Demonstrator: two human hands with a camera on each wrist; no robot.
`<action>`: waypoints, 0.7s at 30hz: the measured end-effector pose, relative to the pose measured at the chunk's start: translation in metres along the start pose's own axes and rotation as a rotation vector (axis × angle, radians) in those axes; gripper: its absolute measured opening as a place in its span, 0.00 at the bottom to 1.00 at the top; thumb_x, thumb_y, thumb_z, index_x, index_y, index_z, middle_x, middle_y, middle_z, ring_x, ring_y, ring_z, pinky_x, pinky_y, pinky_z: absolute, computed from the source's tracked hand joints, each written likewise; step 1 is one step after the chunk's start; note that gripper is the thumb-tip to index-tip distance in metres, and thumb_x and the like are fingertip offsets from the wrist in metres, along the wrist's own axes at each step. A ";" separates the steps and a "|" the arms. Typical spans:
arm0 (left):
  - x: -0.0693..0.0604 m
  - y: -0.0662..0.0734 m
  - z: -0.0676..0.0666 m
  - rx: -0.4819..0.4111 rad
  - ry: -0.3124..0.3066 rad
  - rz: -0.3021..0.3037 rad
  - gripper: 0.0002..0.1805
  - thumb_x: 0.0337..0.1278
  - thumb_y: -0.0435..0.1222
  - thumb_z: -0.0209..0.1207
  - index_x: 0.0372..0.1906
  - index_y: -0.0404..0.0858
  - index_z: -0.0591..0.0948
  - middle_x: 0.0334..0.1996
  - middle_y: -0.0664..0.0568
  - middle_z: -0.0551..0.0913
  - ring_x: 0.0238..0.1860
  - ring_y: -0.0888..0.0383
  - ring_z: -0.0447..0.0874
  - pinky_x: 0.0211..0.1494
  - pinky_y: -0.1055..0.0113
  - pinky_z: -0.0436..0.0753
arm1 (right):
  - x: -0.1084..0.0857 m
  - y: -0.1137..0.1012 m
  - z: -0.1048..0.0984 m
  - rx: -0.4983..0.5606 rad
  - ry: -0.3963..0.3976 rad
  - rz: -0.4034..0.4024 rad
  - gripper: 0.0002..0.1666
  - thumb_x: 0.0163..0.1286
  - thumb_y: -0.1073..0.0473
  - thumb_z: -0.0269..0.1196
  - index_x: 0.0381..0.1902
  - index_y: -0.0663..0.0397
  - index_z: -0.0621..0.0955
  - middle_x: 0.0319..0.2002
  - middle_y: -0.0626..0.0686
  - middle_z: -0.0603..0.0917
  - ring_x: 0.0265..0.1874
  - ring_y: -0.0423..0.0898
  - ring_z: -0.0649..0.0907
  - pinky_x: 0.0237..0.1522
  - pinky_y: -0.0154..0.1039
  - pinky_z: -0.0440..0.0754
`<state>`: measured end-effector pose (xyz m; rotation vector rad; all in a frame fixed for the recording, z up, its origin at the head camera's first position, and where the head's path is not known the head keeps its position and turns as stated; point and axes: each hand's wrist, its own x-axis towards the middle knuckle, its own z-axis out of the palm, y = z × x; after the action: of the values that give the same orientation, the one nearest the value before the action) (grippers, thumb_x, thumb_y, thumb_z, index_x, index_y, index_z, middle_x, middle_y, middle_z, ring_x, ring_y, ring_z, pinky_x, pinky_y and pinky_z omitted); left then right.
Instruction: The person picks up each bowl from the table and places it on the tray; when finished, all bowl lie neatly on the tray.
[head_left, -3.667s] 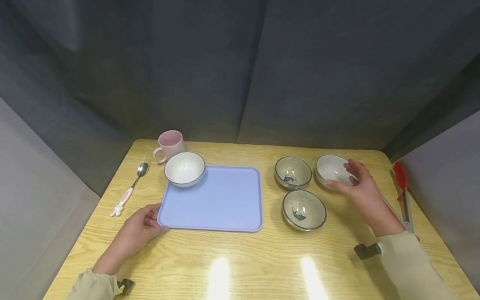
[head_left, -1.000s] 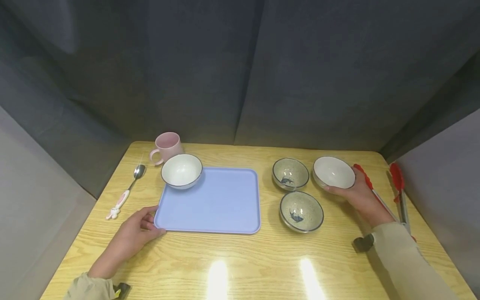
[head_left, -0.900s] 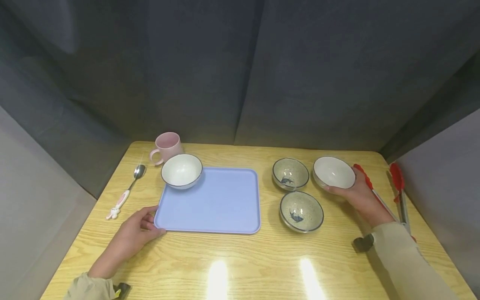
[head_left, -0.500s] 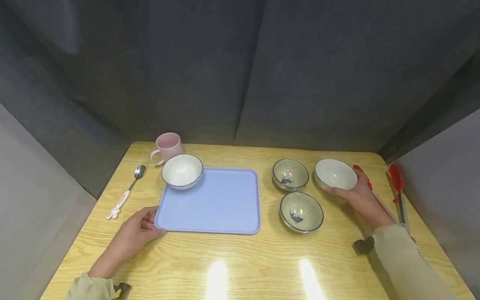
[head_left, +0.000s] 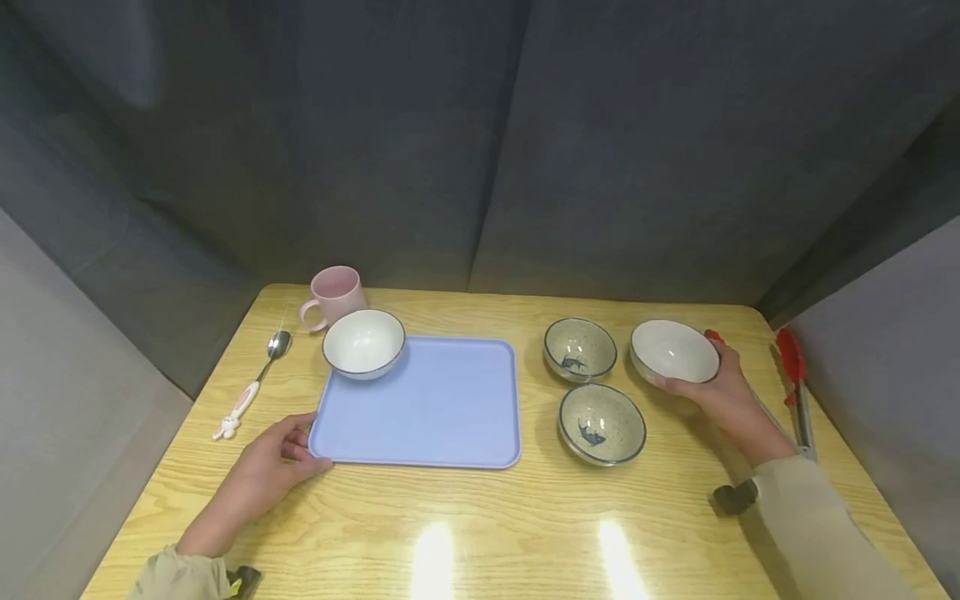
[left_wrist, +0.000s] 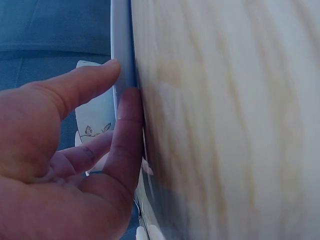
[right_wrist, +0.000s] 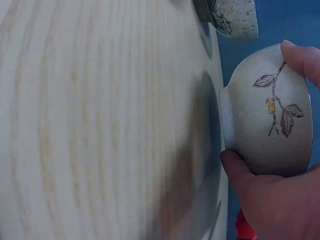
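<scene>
In the head view my left hand (head_left: 262,467) holds the near left corner of a pale blue tray (head_left: 450,417) between thumb and fingers. The left wrist view shows that thumb and a finger against the tray's rim (left_wrist: 122,45). On the right, my right hand (head_left: 731,404) grips a white bowl (head_left: 673,350). Seen from the right wrist, the bowl's side (right_wrist: 270,110) bears a leafy twig; the thumb lies near the rim and a finger near the foot. Whether the foot touches the table I cannot tell. Another white bowl (head_left: 363,343) sits on the tray's far left corner.
Two speckled bowls with fish pictures, one farther back (head_left: 579,346) and one nearer (head_left: 602,423), stand right of the tray. A pink mug (head_left: 337,292) and a rabbit-handled spoon (head_left: 251,392) are at left. Red-tipped tongs (head_left: 791,358) lie far right; another red tip (head_left: 714,335) shows behind the hand.
My right hand, loose over the white bowl at first, has taken hold of it. Over the last second it has shifted the bowl slightly right. The left hand stays at the tray corner.
</scene>
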<state>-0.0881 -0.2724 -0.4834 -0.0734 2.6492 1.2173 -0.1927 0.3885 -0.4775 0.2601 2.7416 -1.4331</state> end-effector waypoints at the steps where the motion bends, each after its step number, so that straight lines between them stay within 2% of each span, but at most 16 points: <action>1: 0.000 0.000 0.000 0.001 0.001 -0.002 0.45 0.67 0.40 0.79 0.81 0.30 0.72 0.55 0.42 0.84 0.48 0.57 0.85 0.44 0.71 0.83 | -0.001 -0.001 -0.001 -0.001 -0.002 -0.004 0.79 0.73 0.45 0.78 0.92 0.55 0.31 0.89 0.74 0.45 0.83 0.73 0.63 0.82 0.70 0.68; 4: 0.000 0.000 0.000 0.004 0.005 -0.002 0.45 0.67 0.40 0.79 0.81 0.29 0.72 0.55 0.42 0.84 0.48 0.57 0.85 0.44 0.71 0.83 | -0.005 -0.005 -0.002 0.007 -0.004 -0.021 0.77 0.74 0.47 0.78 0.92 0.56 0.33 0.89 0.73 0.46 0.82 0.72 0.63 0.80 0.61 0.72; 8: 0.000 0.001 0.000 -0.001 0.000 0.002 0.45 0.67 0.40 0.79 0.81 0.29 0.71 0.55 0.41 0.84 0.48 0.56 0.85 0.44 0.71 0.83 | -0.014 -0.015 -0.003 0.006 0.004 -0.037 0.75 0.73 0.48 0.78 0.92 0.56 0.37 0.89 0.71 0.49 0.81 0.70 0.65 0.73 0.48 0.76; 16: 0.000 0.000 0.000 0.002 -0.007 0.000 0.45 0.67 0.41 0.79 0.82 0.29 0.71 0.54 0.41 0.83 0.49 0.55 0.85 0.43 0.71 0.84 | -0.027 -0.038 -0.002 0.029 -0.001 -0.088 0.72 0.72 0.50 0.80 0.91 0.58 0.42 0.87 0.70 0.54 0.78 0.68 0.68 0.57 0.24 0.73; 21: 0.000 -0.001 0.000 0.007 -0.004 0.008 0.46 0.67 0.41 0.79 0.82 0.29 0.71 0.55 0.41 0.83 0.49 0.55 0.85 0.44 0.71 0.84 | -0.031 -0.048 0.000 0.045 -0.018 -0.103 0.72 0.72 0.51 0.80 0.91 0.58 0.41 0.86 0.70 0.54 0.78 0.66 0.69 0.53 0.18 0.71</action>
<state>-0.0881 -0.2732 -0.4842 -0.0593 2.6528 1.2089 -0.1698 0.3578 -0.4347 0.1084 2.7487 -1.5148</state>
